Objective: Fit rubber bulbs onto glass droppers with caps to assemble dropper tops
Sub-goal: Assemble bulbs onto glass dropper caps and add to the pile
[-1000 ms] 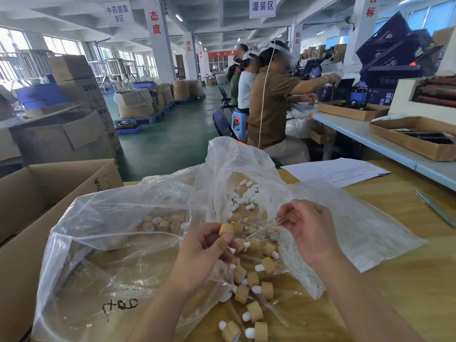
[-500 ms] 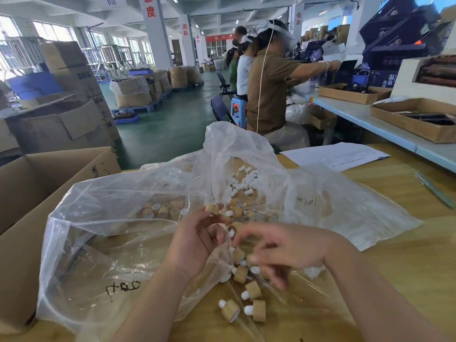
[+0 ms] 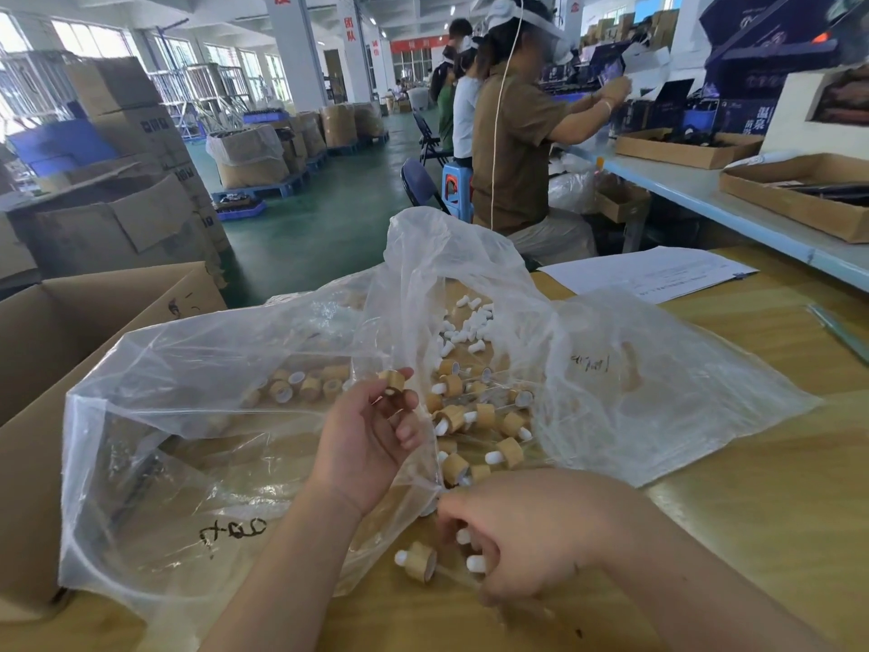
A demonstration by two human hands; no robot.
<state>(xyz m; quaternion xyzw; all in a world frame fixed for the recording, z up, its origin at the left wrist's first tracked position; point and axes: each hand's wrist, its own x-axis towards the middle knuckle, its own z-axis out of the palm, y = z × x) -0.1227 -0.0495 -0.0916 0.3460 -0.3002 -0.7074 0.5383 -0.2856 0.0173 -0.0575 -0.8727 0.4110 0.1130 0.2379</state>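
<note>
The left hand (image 3: pixel 371 435) pinches a cap (image 3: pixel 392 381) between thumb and forefinger, raised over the bag (image 3: pixel 188 416) on the desk's (image 3: pixel 752 510) left side. Near the front edge, the right hand (image 3: pixel 526 534) curls its fingers round a top (image 3: pixel 475 563), white bulb poking out. A second top (image 3: pixel 418 560) lies just left of it. The pile (image 3: pixel 475 416) sits mid-desk, with loose bulbs (image 3: pixel 463 322) toward the far edge.

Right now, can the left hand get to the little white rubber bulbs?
Probably not easily. The left hand pinches a wooden cap, and the white rubber bulbs lie farther back, with a raised fold of the clear plastic bag standing between.
</note>
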